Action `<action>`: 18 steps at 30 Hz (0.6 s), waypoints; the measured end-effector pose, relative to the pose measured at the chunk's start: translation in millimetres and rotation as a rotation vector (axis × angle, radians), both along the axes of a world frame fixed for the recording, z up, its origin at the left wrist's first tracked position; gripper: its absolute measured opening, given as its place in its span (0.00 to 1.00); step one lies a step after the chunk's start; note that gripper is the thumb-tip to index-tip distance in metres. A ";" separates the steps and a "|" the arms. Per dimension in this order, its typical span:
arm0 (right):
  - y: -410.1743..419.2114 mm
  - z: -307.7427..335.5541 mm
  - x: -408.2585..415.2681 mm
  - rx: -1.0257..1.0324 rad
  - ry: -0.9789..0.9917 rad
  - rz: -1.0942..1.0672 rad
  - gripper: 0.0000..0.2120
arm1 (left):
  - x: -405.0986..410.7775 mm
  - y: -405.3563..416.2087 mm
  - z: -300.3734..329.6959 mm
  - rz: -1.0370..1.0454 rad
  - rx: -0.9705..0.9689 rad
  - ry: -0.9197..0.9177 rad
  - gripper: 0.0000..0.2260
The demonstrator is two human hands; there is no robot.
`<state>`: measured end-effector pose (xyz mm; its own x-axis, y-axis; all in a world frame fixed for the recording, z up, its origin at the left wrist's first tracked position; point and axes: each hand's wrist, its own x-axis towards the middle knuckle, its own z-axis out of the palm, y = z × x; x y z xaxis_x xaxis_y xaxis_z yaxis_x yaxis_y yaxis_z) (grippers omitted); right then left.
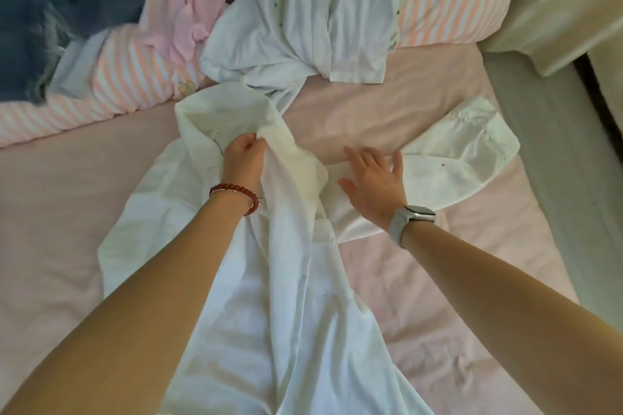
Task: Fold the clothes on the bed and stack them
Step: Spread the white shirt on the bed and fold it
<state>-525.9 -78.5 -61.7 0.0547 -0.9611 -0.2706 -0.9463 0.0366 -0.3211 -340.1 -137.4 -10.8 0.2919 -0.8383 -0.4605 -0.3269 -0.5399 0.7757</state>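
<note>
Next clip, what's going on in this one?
A person is laying a white shirt out on the pink bed sheet. The left hand pinches fabric near the collar, while the right hand rests open on the sleeve spread to the right. A heap of unfolded clothes waits beyond.

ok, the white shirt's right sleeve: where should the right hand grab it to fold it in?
Probably at the cuff, approached from above. The sleeve lies flat and spread on the pink sheet, cuff farthest out from the shirt. The right hand is open above its inner part; the left hand pinches the collar area.
</note>
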 end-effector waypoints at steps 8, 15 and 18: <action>-42.6 14.2 -58.5 -0.167 0.130 -0.487 0.12 | 25.6 -40.8 7.6 0.387 0.033 0.305 0.15; -50.5 16.0 -35.6 -0.245 0.097 -0.197 0.21 | 24.9 -37.8 -11.4 -0.124 -0.216 -0.351 0.23; -49.2 4.4 -3.5 -0.161 0.040 0.011 0.22 | 18.0 -33.4 -15.7 -0.376 -0.258 -0.646 0.30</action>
